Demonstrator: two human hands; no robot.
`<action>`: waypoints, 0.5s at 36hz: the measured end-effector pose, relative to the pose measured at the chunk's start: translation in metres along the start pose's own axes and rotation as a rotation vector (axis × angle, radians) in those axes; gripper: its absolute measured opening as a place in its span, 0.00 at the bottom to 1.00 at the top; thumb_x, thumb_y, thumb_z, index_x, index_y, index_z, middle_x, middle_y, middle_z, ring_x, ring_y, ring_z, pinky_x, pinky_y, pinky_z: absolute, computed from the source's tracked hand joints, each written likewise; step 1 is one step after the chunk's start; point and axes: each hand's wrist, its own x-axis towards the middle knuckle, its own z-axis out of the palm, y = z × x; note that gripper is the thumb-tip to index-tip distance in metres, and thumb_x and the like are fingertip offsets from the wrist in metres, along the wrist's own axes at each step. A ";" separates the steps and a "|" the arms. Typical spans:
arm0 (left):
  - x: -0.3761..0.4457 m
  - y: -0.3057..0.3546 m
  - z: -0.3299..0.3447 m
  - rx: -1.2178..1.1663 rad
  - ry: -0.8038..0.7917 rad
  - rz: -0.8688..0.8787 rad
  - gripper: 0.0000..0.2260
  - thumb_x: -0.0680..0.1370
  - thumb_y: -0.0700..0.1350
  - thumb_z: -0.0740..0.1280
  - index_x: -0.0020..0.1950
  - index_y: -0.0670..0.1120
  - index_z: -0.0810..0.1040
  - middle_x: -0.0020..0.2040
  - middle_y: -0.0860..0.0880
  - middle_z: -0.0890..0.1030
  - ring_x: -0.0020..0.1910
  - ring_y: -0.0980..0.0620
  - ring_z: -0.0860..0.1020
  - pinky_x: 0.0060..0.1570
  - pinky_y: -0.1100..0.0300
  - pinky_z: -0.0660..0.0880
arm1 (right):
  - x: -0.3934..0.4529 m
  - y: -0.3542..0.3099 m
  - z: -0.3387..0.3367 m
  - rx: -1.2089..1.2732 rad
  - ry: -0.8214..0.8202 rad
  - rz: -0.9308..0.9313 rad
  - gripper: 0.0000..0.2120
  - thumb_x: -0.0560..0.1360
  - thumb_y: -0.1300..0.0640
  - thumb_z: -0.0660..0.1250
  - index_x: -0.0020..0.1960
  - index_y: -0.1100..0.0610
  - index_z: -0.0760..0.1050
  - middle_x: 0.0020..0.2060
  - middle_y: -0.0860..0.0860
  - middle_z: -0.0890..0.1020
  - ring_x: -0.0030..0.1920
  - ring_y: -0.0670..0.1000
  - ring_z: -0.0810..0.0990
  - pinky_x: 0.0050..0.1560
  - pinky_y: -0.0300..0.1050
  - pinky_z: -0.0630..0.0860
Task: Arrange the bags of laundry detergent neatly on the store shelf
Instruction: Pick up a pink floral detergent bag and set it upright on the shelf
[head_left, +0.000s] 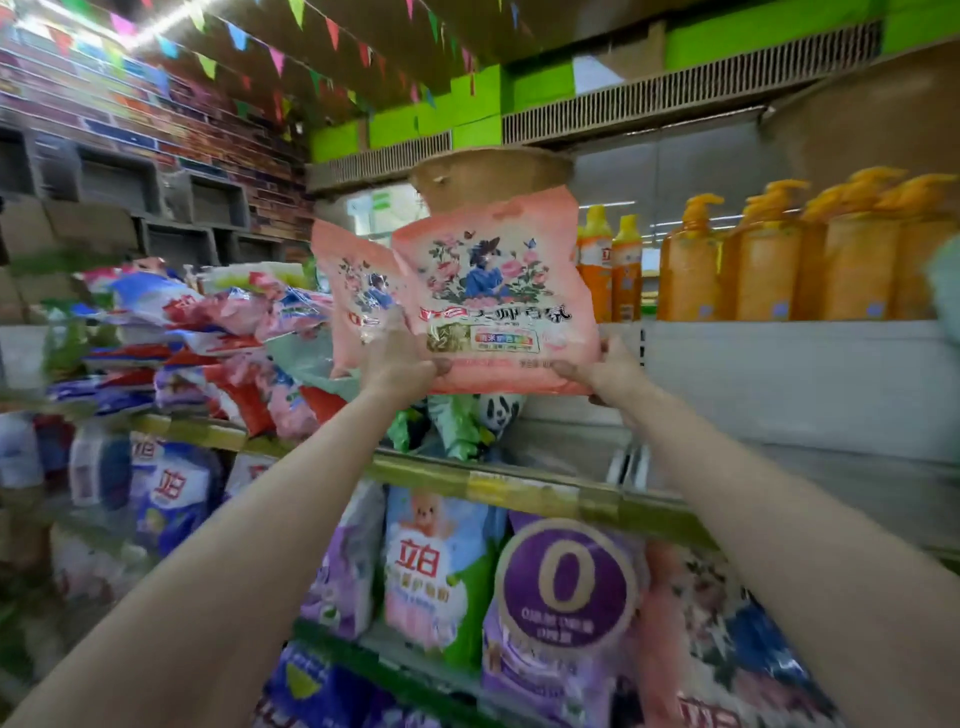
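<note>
While the heap of red, blue and pink detergent bags (208, 343) sprawls loose and slanted across the left of the upper shelf (431, 470), two pink floral bags are raised in front of that shelf. A second pink bag (358, 291) sits just behind and left of the front one. The left hand (397, 358) grips the lower left corner of the front pink floral bag (498, 296), fingers curled around its edge; whether it also pinches the bag behind I cannot tell. The right hand (613, 371) clamps the lower right corner, thumb on the face. Below them green panda-print bags (467, 421) lie crumpled on the shelf, with bare shelf further right beneath the orange pump bottles (779, 260). Setting the pink bag down well probably means keeping both bottom corners level, lowering it upright with the print facing out, and seating its base flat so it does not slump onto the panda bags.
</note>
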 end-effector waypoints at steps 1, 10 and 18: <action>-0.010 0.002 -0.001 0.007 -0.005 0.005 0.28 0.71 0.43 0.74 0.65 0.37 0.64 0.58 0.41 0.74 0.53 0.46 0.74 0.52 0.57 0.72 | -0.011 0.002 -0.005 -0.013 0.004 0.017 0.30 0.69 0.57 0.74 0.65 0.59 0.64 0.61 0.55 0.75 0.56 0.53 0.75 0.57 0.52 0.75; -0.079 0.029 -0.006 -0.075 -0.057 -0.005 0.31 0.69 0.43 0.75 0.66 0.36 0.65 0.58 0.39 0.76 0.59 0.41 0.74 0.56 0.52 0.71 | -0.084 -0.014 -0.060 -0.198 0.083 0.064 0.32 0.68 0.54 0.75 0.66 0.61 0.65 0.62 0.56 0.76 0.61 0.58 0.75 0.61 0.52 0.73; -0.106 0.070 -0.004 -0.121 -0.085 0.078 0.28 0.68 0.45 0.76 0.62 0.40 0.67 0.54 0.42 0.77 0.55 0.41 0.76 0.54 0.49 0.74 | -0.122 -0.018 -0.112 -0.191 0.178 0.087 0.32 0.65 0.51 0.77 0.64 0.58 0.69 0.60 0.56 0.78 0.59 0.57 0.77 0.50 0.50 0.76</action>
